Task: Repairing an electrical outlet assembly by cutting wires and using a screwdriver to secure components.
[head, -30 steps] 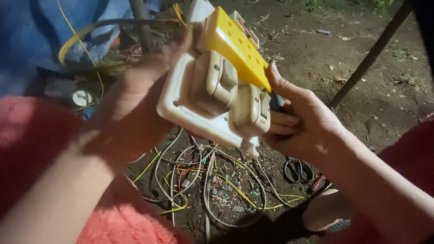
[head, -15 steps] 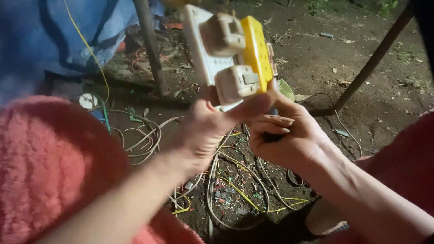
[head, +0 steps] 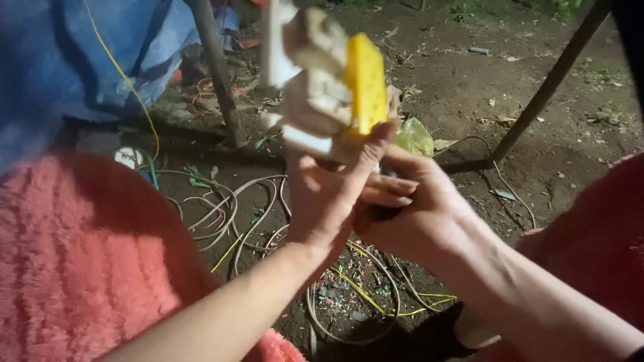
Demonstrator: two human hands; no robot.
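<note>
Up at 12 o'clock: left hand (head: 329,201) clamped on white-and-yellow socket block (head: 322,80); right hand (head: 419,214) curled against it, grip hidden; wires (head: 268,221) below.

The switch block (head: 322,80) sits above both hands, the left hand (head: 329,194) touching the right hand (head: 422,208) beside it. Loose wires (head: 255,208) lie on the ground (head: 469,87) below, with a pole (head: 218,74) behind to the left.

Bare dirt (head: 463,87) open right; wire tangle (head: 268,214) and pole (head: 218,74) left.
</note>
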